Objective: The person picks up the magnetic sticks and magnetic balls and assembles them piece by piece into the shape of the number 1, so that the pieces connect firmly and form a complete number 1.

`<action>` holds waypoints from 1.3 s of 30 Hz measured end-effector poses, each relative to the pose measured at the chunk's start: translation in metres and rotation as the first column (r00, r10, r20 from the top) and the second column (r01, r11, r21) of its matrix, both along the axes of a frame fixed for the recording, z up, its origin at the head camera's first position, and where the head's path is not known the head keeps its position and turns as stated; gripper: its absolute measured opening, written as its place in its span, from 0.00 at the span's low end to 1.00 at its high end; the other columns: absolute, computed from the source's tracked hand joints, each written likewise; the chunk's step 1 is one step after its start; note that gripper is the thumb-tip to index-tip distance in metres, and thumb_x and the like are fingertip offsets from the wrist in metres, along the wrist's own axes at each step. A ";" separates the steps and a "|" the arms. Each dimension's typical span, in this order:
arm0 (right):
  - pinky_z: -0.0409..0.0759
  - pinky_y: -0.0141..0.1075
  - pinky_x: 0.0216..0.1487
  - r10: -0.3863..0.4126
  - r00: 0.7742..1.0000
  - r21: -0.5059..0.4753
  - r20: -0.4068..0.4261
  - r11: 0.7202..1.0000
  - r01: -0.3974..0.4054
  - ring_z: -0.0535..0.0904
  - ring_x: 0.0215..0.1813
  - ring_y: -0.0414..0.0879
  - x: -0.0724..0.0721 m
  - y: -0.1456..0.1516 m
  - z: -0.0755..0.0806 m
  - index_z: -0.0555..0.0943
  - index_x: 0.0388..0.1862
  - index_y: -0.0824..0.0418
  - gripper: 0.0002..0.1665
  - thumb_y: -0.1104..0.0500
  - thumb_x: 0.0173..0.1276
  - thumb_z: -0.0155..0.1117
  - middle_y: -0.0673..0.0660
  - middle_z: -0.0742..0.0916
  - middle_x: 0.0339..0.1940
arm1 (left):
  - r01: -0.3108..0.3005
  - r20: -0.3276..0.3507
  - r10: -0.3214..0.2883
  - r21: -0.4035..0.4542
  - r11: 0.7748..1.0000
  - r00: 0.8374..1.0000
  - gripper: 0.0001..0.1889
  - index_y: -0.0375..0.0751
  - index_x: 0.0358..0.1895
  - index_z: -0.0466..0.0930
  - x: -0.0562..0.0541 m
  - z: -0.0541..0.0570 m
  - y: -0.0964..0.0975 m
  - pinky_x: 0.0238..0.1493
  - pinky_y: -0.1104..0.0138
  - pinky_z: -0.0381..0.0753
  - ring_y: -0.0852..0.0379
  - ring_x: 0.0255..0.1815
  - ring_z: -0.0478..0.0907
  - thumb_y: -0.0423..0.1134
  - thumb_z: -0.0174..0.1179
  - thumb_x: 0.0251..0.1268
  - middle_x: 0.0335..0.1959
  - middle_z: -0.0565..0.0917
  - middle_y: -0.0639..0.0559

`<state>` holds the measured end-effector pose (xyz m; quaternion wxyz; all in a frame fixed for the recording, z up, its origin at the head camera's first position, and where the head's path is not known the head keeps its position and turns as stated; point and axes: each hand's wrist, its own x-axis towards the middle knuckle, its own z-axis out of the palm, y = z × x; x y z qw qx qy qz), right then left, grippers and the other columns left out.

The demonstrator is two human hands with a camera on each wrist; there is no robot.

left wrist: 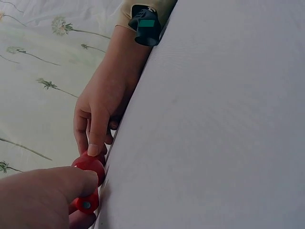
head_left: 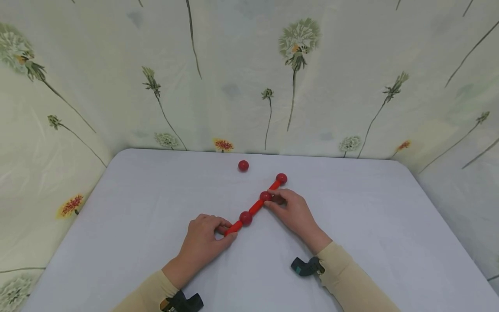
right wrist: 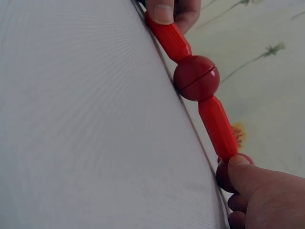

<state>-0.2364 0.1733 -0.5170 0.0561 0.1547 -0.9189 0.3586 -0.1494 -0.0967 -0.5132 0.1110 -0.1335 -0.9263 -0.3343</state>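
Note:
A straight chain of dark red balls and bright red faceted rods lies slantwise across the table. My left hand point(head_left: 203, 239) pinches the near end rod point(head_left: 234, 227) between thumb and fingers; a small metallic disc shows on that rod's end in the left wrist view. Beyond it come a ball point(right wrist: 196, 78) with a seam and a second rod point(right wrist: 218, 126). With thumb and fingers, my right hand point(head_left: 293, 211) grips the middle ball point(head_left: 265, 196), partly covering it. Past that hand, a third rod point(head_left: 274, 185) ends in the far ball point(head_left: 281, 178).
One loose red ball point(head_left: 243, 165) rests near the back edge of the white table point(head_left: 175, 182). Behind and beside the table hangs a pale cloth point(head_left: 234, 65) printed with dandelions. Dark wrist cameras point(head_left: 306, 266) sit at both sleeves.

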 end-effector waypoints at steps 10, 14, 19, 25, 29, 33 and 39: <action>0.80 0.37 0.45 0.008 1.000 -0.010 -0.015 1.000 -0.008 0.78 0.43 0.40 0.000 0.000 -0.002 0.82 0.57 0.48 0.22 0.48 0.65 0.72 0.43 0.84 0.43 | -0.008 -0.008 0.008 -0.001 1.000 1.000 0.10 0.55 0.38 0.87 0.000 -0.002 -0.001 0.41 0.60 0.69 0.62 0.38 0.72 0.50 0.72 0.55 0.25 0.78 0.70; 0.80 0.37 0.45 0.012 1.000 -0.015 -0.015 1.000 -0.012 0.78 0.43 0.39 0.000 0.000 -0.001 0.82 0.57 0.48 0.22 0.48 0.65 0.72 0.42 0.84 0.43 | -0.008 -0.006 0.008 0.007 1.000 1.000 0.10 0.54 0.37 0.87 0.000 -0.001 -0.001 0.41 0.60 0.70 0.61 0.38 0.73 0.49 0.73 0.54 0.25 0.78 0.69; 0.80 0.37 0.44 0.010 1.000 -0.012 -0.016 1.000 -0.010 0.78 0.43 0.40 0.000 0.000 0.000 0.82 0.57 0.49 0.22 0.49 0.65 0.72 0.43 0.84 0.43 | -0.010 -0.001 0.010 0.007 1.000 1.000 0.10 0.54 0.37 0.86 0.000 -0.001 -0.001 0.41 0.60 0.70 0.61 0.38 0.73 0.49 0.74 0.54 0.25 0.78 0.69; 0.80 0.38 0.46 0.012 1.000 -0.012 -0.017 1.000 -0.012 0.79 0.44 0.40 0.001 0.000 0.000 0.81 0.58 0.49 0.24 0.48 0.64 0.72 0.44 0.84 0.44 | -0.008 -0.012 0.008 0.007 1.000 1.000 0.10 0.54 0.36 0.86 -0.001 -0.001 -0.001 0.41 0.60 0.69 0.61 0.38 0.73 0.49 0.74 0.54 0.25 0.78 0.69; 0.80 0.38 0.46 0.017 1.000 -0.023 -0.020 1.000 -0.018 0.79 0.44 0.40 0.001 -0.001 0.002 0.79 0.60 0.47 0.26 0.46 0.64 0.72 0.43 0.84 0.42 | -0.009 -0.026 0.010 0.012 1.000 1.000 0.09 0.54 0.36 0.86 -0.001 -0.001 -0.002 0.42 0.60 0.69 0.61 0.38 0.73 0.48 0.74 0.54 0.25 0.79 0.69; 0.80 0.38 0.43 0.014 0.999 -0.042 -0.033 0.999 -0.016 0.78 0.41 0.40 0.002 -0.001 0.002 0.79 0.60 0.46 0.26 0.45 0.64 0.71 0.43 0.82 0.38 | -0.012 -0.026 0.013 0.017 1.000 1.000 0.10 0.54 0.37 0.86 -0.001 -0.001 -0.002 0.42 0.60 0.69 0.61 0.38 0.73 0.49 0.74 0.54 0.26 0.79 0.68; 0.80 0.36 0.39 0.018 0.999 -0.081 -0.046 0.997 -0.022 0.77 0.38 0.40 0.010 -0.002 0.000 0.80 0.58 0.45 0.24 0.43 0.64 0.70 0.43 0.81 0.36 | -0.017 0.002 0.017 0.000 1.000 1.000 0.10 0.55 0.39 0.86 -0.002 -0.003 -0.003 0.42 0.62 0.70 0.63 0.37 0.72 0.51 0.72 0.55 0.26 0.79 0.69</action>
